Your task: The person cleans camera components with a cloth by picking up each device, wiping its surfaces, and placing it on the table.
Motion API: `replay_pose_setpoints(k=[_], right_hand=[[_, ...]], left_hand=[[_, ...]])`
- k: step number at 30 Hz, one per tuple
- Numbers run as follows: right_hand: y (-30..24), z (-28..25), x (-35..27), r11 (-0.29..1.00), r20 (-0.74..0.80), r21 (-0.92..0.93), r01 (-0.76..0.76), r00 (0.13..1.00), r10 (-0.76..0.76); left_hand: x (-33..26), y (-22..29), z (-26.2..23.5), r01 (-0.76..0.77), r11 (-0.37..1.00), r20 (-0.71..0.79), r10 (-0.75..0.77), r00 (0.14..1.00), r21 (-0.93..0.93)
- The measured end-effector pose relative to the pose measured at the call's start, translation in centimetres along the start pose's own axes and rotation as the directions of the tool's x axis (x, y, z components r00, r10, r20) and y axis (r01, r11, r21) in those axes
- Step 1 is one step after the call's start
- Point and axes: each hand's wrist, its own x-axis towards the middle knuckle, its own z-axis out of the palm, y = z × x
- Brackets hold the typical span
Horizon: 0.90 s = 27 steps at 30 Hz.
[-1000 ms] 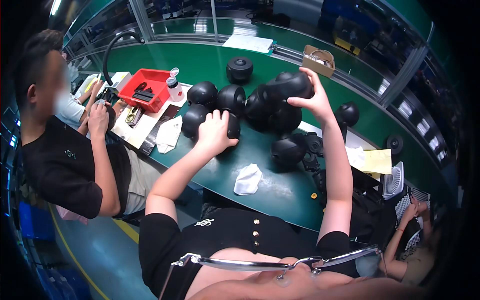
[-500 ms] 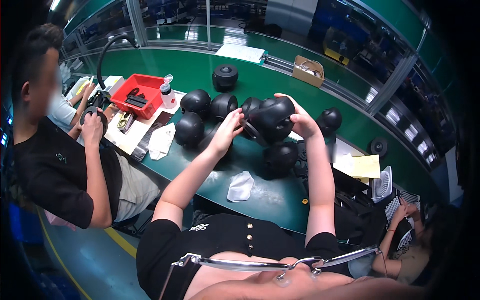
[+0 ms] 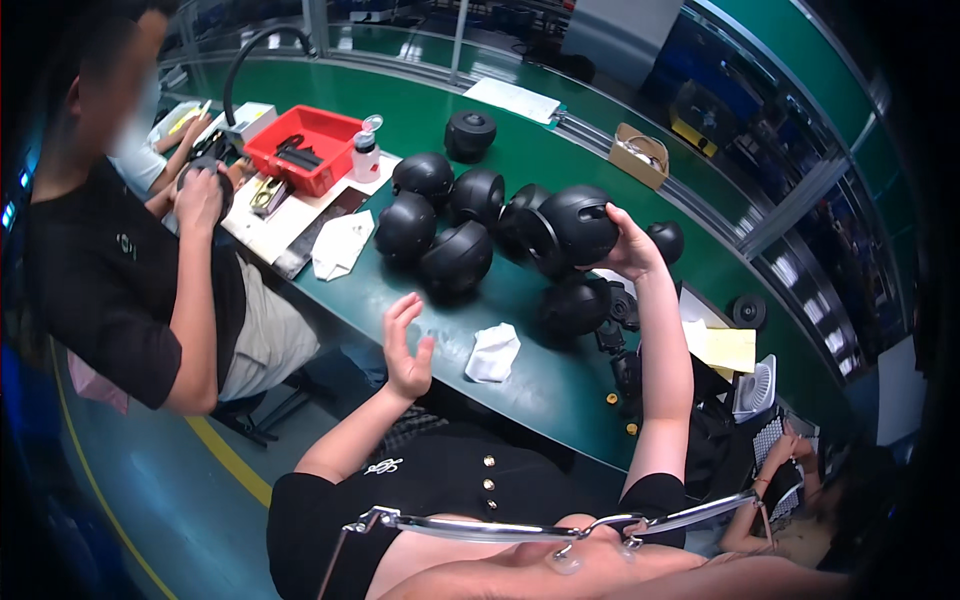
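Black shell (image 3: 583, 225) sits at the right end of the cluster of dark shells (image 3: 455, 255) over the bench (image 3: 555, 395). Half a second ago both hands were at it; now the left hand (image 3: 407, 350), empty, fingers spread, has withdrawn to the near edge, while the right hand (image 3: 632, 243) still clasps the shell's right side.

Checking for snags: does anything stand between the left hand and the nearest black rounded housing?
Nothing visible: green tabletop shows between the left hand and that black rounded housing; the white cloth lies right of that path.
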Motion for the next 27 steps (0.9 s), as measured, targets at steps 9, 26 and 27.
replay_pose_setpoints(k=[9,26,27], right_hand=[[2.5,6.6,0.4,0.354,0.26,-0.868,0.35,0.925,-0.278],[4.3,16.9,-13.2,-0.277,0.571,-0.803,0.528,0.815,-0.101],[3.6,18.8,-14.9,-0.31,0.554,-0.78,0.544,0.83,0.064]], left_hand=[[-5.4,0.8,-6.9,0.15,0.976,-0.133,-0.129,0.983,0.157],[-5.8,1.7,-7.0,0.078,0.965,-0.043,-0.069,0.997,0.25],[-5.3,2.0,-6.2,0.065,0.971,-0.021,-0.062,0.998,0.228]])
